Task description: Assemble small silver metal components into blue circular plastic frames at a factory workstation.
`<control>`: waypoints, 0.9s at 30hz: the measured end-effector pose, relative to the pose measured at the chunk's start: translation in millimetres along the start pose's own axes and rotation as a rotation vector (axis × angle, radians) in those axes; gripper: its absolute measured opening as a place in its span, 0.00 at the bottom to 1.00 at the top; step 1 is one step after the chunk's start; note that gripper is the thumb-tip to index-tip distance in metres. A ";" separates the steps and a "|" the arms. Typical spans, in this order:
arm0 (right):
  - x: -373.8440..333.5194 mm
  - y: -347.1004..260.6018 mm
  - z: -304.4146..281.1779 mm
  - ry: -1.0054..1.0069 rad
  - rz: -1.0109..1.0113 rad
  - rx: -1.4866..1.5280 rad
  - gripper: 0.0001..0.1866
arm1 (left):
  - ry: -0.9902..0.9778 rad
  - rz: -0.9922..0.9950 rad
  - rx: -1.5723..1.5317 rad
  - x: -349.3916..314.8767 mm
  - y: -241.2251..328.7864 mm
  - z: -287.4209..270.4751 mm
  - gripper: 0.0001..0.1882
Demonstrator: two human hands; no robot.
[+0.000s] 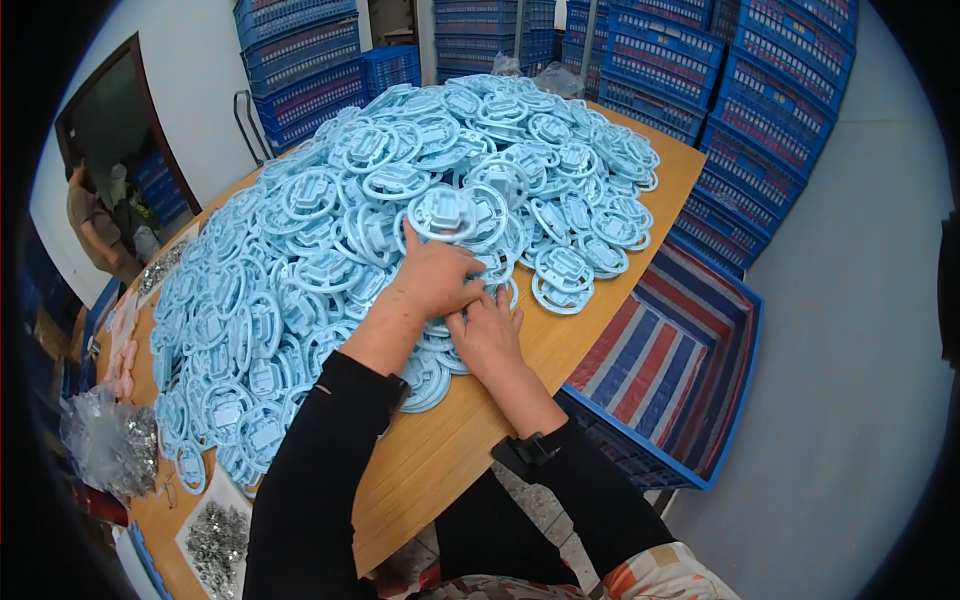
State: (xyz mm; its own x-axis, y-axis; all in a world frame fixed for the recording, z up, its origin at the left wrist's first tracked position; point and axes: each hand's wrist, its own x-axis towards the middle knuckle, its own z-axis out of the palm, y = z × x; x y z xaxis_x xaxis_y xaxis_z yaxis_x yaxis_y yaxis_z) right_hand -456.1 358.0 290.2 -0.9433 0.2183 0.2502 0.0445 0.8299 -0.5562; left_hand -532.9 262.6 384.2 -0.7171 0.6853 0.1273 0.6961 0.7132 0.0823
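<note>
Both my hands rest at the near right side of a big heap of light blue plastic parts (310,190), each an oval ring with a raised block inside. My left hand (437,278) lies over the heap, one finger stretched up against the rim of an oval part (442,213); the other fingers bend to the right. Close beside it, my right hand (487,335) has its fingers apart, touching the parts below the left hand. Neither hand visibly grips a part, though some fingertips are hidden among the rings. Several stacked oval parts (425,385) lie just under my wrists.
The heap covers most of a wooden table (430,455). Right of it stands a blue crate (755,350) with a striped lining. Small metal pieces (215,540) and a clear plastic bag (100,440) lie at left. Blue crates (770,110) are stacked behind. A person (95,225) stands far left.
</note>
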 end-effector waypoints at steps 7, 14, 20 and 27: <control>1.1 21.5 9.5 0.376 -0.165 0.299 0.16 | 0.041 0.050 0.082 -25.3 -30.7 -29.1 0.12; -7.4 14.2 -7.5 0.312 -0.127 0.139 0.17 | 0.146 0.104 0.125 -49.7 -45.7 -39.9 0.08; -3.3 26.4 -19.8 0.294 -0.138 0.202 0.15 | 0.295 0.187 0.138 -63.6 -22.6 -29.7 0.05; 43.6 88.8 -69.0 0.593 -0.030 0.066 0.22 | 0.328 0.260 0.061 -95.6 45.1 2.6 0.20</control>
State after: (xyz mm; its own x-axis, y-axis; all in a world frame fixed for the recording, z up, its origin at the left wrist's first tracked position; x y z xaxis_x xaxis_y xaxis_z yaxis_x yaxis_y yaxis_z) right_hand -470.6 476.6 306.5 -0.5981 0.4608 0.6557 -0.0175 0.8105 -0.5855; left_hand -433.1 229.7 373.1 -0.4616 0.7674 0.4449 0.8424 0.5365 -0.0514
